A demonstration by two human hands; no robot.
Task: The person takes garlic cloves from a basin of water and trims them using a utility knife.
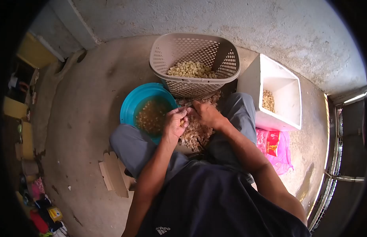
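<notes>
Between my knees, my left hand (176, 123) is closed round some small pale pieces that look like peeled cloves. My right hand (207, 115) meets it at the fingertips, pinched on something too small to make out. Below both hands lies a heap of brownish papery skins (197, 134). Left of my left hand stands a turquoise basin (128, 103) of brownish water with pale pieces in it. A tall grey-brown perforated basket (191, 86) rises beyond my hands, with many pale pieces (191, 69) inside.
At the right a white foam box (281, 118) lies tilted, with small tan pieces (268, 100) inside. A pink bag (279, 156) is below it. Folded cardboard (114, 173) rests by my left knee. Mixed items (45, 213) line the far left; a wall (183, 19) stands behind the basket.
</notes>
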